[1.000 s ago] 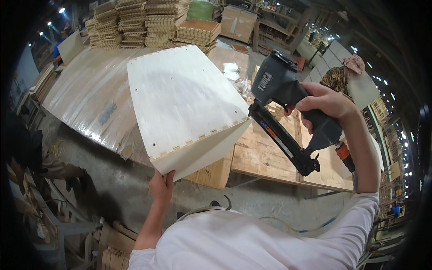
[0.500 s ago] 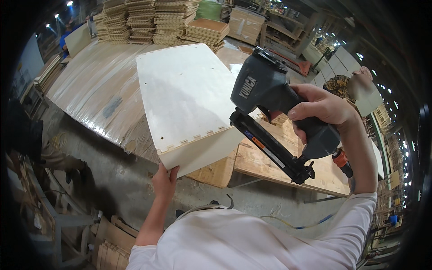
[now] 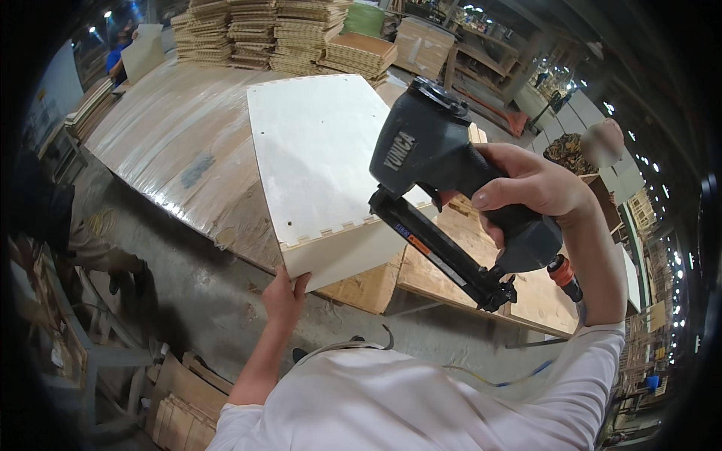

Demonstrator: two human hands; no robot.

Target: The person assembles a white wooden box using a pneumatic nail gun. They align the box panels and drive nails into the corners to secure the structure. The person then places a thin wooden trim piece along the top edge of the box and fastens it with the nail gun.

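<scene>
My right hand is wrapped round the grip of a black pneumatic staple gun, with an orange-banded air fitting at the handle's end. The gun's nose is at the right part of the jointed edge of a white wooden box; whether it touches cannot be made out. Finger joints show along that edge, and a few small holes dot the box's broad top panel. My left hand grips the box's near lower corner, thumb against the near side and the other fingers mostly hidden.
Under the box lies a wide wooden worktop covered with glossy film. Stacked jointed panels stand at its far side. A plywood surface extends to the right. An air hose trails near my body. Other people stand at far left and right.
The view has shifted slightly, so the worktop and box appear further right. The staple gun has come a little left against the box's edge. Both hands keep their hold.
</scene>
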